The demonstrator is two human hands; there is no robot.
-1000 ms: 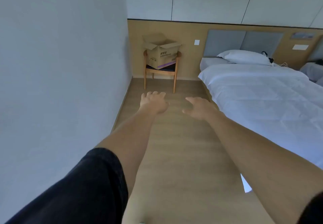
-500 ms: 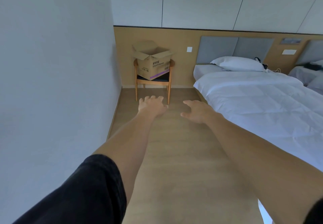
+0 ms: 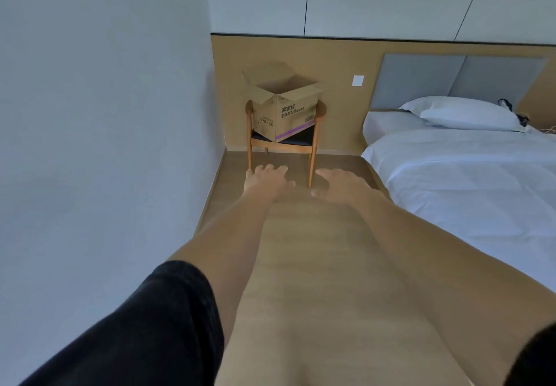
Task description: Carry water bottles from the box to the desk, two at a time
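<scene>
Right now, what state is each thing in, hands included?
Cardboard box: flaps open, sitting askew on the chair.
Chair: upright against the wall.
Left hand: open, empty.
Right hand: open, empty.
Bed: made, pillow on top.

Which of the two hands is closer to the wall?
The left hand: it reaches forward on the white wall's side, while the right hand is on the bed's side.

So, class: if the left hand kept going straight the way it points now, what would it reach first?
Probably the wooden chair, near its front legs, below the open cardboard box on the seat. The left hand is open and empty, and only bare floor shows between. Depth is hard to judge.
</scene>
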